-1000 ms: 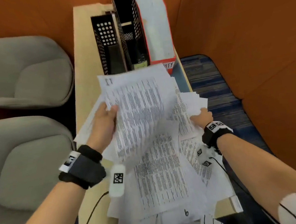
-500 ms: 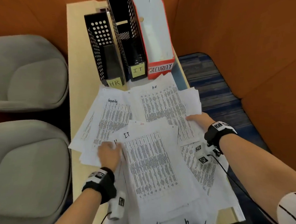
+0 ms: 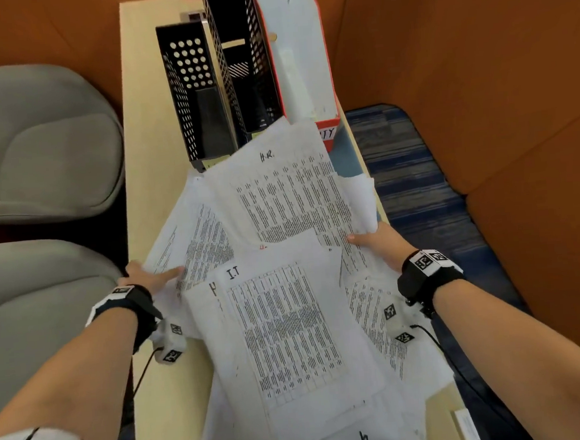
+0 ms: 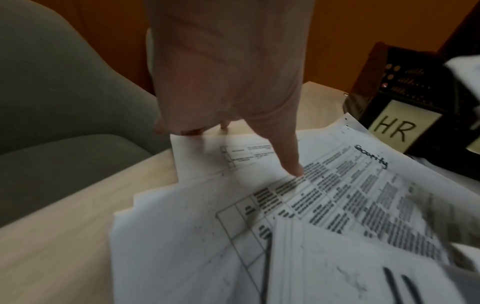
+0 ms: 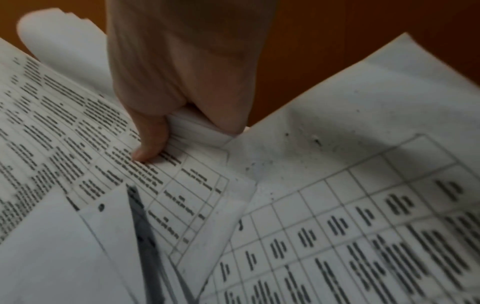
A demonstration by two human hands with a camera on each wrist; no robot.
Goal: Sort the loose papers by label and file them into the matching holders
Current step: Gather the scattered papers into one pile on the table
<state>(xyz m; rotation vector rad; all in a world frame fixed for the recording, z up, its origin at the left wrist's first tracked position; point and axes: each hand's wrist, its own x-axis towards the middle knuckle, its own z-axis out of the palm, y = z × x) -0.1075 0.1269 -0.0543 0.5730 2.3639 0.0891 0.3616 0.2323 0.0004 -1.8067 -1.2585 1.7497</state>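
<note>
Three file holders stand beyond our hands at the far end of the narrow table: a low black perforated holder whose yellow note reads "HR" in the left wrist view, a taller black mesh holder just right of it with its label hidden by paper, and a red and white holder showing only the letters "ITY".

Our right hand grips the near right edge of a sheet marked "H.R.", thumb on top and fingers underneath; that sheet's long axis runs away from us, its heading toward the holders and its far corner overlapping their fronts.

Our left hand pinches the left edge of a sheet headed "Security", thumb pressed on the print and fingers curled under the edge; the sheet slants from this hand up and right toward the HR holder.

Between our two hands lies a sheet marked "I.T", long axis toward us, heading at the far end, on top of the loose pile. At the pile's near edge we read a handwritten "b".
</note>
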